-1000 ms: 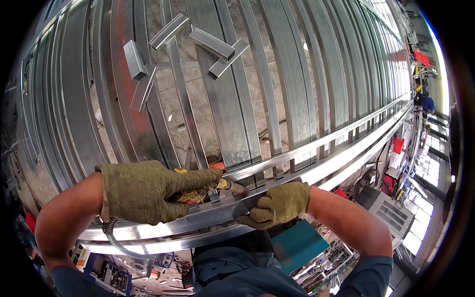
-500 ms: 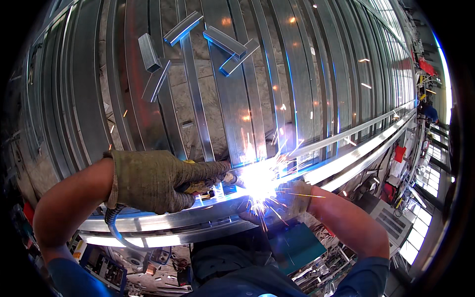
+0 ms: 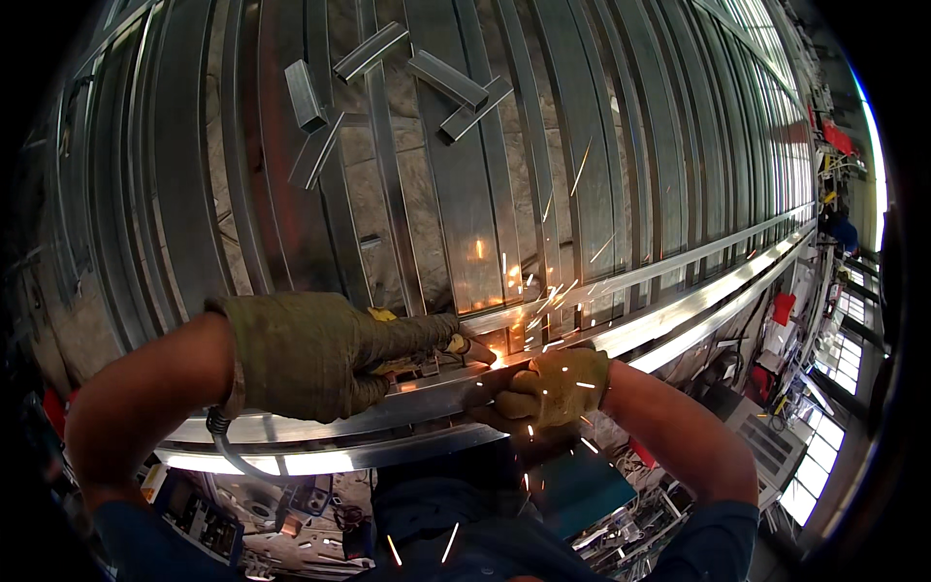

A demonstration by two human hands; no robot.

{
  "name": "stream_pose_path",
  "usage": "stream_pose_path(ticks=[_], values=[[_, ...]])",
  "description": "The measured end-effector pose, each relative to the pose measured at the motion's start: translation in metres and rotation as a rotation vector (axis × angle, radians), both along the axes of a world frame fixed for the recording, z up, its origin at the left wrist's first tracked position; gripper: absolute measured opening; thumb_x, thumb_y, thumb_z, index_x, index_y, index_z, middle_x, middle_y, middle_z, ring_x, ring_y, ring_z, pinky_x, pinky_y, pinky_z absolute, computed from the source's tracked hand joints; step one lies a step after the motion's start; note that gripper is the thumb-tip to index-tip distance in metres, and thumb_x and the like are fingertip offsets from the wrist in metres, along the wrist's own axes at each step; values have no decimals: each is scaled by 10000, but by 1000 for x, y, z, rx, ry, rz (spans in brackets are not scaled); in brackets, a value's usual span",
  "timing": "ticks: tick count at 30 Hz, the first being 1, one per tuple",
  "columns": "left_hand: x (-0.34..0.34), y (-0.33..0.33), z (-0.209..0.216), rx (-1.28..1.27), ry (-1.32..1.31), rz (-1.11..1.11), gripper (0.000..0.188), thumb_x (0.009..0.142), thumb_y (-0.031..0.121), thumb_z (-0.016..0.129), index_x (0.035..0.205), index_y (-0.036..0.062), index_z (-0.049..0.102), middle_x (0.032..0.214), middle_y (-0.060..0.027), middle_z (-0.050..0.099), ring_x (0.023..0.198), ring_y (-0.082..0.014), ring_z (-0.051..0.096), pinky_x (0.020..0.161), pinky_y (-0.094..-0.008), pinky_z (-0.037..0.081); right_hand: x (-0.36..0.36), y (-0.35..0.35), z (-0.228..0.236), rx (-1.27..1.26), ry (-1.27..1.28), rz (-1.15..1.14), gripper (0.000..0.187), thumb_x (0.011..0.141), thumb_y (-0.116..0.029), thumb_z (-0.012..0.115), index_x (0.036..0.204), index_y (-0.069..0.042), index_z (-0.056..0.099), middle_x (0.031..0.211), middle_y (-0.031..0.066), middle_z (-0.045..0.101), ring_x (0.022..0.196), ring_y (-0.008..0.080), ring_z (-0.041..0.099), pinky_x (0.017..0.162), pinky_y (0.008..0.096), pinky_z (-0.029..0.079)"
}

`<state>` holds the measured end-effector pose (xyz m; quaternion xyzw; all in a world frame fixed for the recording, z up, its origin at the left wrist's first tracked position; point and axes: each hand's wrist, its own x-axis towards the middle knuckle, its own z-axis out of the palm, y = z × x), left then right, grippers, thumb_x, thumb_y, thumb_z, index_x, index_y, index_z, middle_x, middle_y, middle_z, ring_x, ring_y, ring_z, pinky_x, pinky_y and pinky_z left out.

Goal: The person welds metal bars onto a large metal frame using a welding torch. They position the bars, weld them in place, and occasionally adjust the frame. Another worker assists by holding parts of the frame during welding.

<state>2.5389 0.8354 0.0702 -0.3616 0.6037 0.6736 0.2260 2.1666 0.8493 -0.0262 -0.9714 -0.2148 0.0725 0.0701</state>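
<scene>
Welding torch [image 3: 456,343], clasped in your left hand [image 3: 301,357], lies along the near edge of the steel frame [image 3: 640,325], nozzle [image 3: 479,352] pointing rightward at your curled right hand [image 3: 555,388], whose grip cannot be confirmed.

Left glove [image 3: 291,357] and right glove [image 3: 558,388]: coarse cloth, matt, soiled-looking; front rail [image 3: 669,312]: smooth metal, glossy; wide bars [image 3: 461,175]: grey metal, smooth, dull sheen; short tube pieces [image 3: 448,80]: bare metal, satin; right sleeve [image 3: 718,541]: matt cloth.

The gloved left hand [image 3: 301,359] was pointing to the right, and the gloved right hand [image 3: 555,390] was curled, with both arms [image 3: 681,427] bent.
</scene>
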Motion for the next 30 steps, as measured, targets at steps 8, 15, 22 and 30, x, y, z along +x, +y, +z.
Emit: stream_pose_path(ticks=[8, 15, 22, 30], values=[[19, 9, 16, -155, 74, 256, 829, 1038, 314, 670, 1769, 240, 286, 913, -186, 788, 796, -318, 779, 807, -468, 610, 10, -2, 9, 223, -264, -184, 482, 860, -184, 742, 1332, -278, 733, 1101, -72, 624, 815, 80, 614, 585, 237, 563], [15, 9, 10, -172, 70, 201, 807, 1009, 324, 710, 1736, 206, 381, 836, -177, 776, 757, -316, 782, 752, -443, 621, 5, 1, 5, 235, -246, -189, 542, 830, -205, 759, 1364, -290, 725, 1020, -63, 552, 760, 77, 572, 557, 230, 531], [7, 8, -3, -142, 54, 97, 825, 1030, 353, 674, 1766, 294, 305, 893, -206, 778, 793, -358, 776, 809, -487, 604, 9, -1, 12, 244, -238, -192, 581, 806, -199, 790, 1379, -280, 731, 954, -57, 488, 749, 58, 565, 544, 223, 509], [7, 16, -20, -104, 130, 123, 858, 1035, 408, 697, 1777, 312, 278, 1008, -201, 803, 872, -354, 796, 881, -448, 599, 7, 1, 1, 201, -251, -152, 586, 841, -136, 729, 1417, -239, 688, 1112, -29, 624, 894, 109, 641, 745, 264, 593]])
